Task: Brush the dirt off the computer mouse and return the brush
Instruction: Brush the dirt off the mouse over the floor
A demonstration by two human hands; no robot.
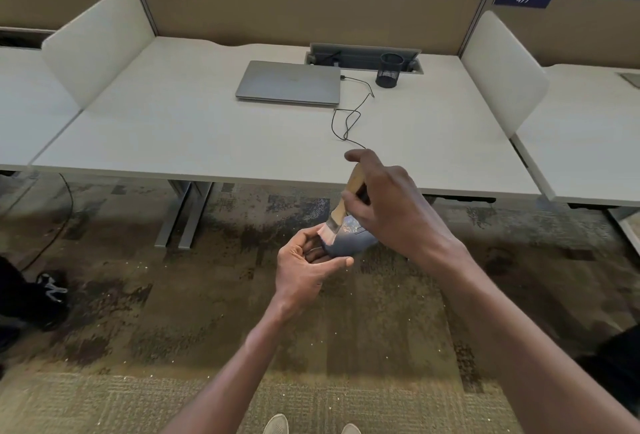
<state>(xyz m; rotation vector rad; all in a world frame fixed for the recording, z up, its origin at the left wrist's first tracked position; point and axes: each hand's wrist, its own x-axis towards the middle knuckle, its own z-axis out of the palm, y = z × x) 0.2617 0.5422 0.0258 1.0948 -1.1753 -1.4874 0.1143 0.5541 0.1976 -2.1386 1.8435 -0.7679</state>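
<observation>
My left hand (304, 265) grips a dark grey computer mouse (349, 239) from below, held in the air in front of the desk edge above the carpet. Pale specks of dirt show on the mouse's top. My right hand (388, 205) grips the wooden handle of a flat paint brush (341, 210). The brush's pale bristles press on the left side of the mouse. A thin black cable (349, 121) runs from the mouse up across the desk to the laptop.
A closed silver laptop (289, 83) lies at the back of the white desk (173, 128), with a black mesh pen cup (389, 69) to its right beside a cable hatch (363, 55). White side dividers flank the desk. Pale crumbs dot the carpet (173, 347); someone's dark shoe (52, 288) is at left.
</observation>
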